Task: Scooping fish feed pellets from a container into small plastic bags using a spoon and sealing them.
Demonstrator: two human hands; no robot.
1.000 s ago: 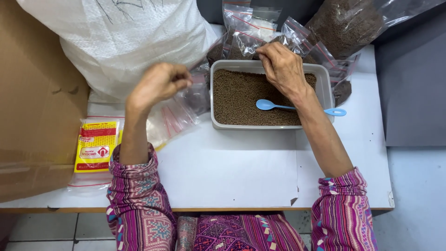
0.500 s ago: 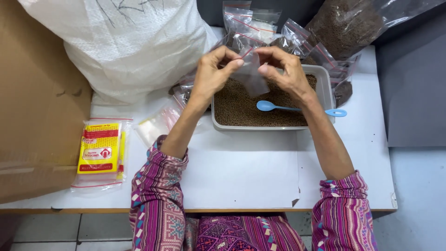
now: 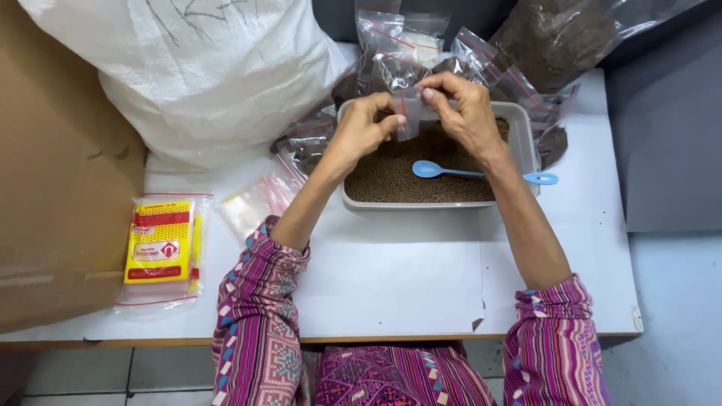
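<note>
Over the tray: we see both hands meet above a grey tray (image 3: 526, 124) of brown granules (image 3: 398, 169) on the white table (image 3: 391, 271).
Left hand: our left hand (image 3: 361, 129) is closed in a pinch on one edge of a small clear bag (image 3: 408, 113).
Right hand: our right hand (image 3: 465, 109) pinches the opposite edge of the same bag, fingers curled.
Bag position: the bag hangs between the two hands, just above the granules; we cannot tell whether its mouth is open.
Step in hand: we judge that the bag's mouth is being parted at its red-striped top.
Next move: it calls, in our judgement, for one hand to keep the mouth apart while the other is free for the spoon.
Spoon: a blue spoon (image 3: 429, 169) lies in the tray, its handle across the right rim.
Filled bags: clear bags of granules (image 3: 391, 41) lie heaped behind the tray.
Sack: a large white sack (image 3: 203, 75) stands to the left.
Spare bags: a yellow packet (image 3: 159, 244) and loose empty bags (image 3: 252, 207) lie near the left elbow.
</note>
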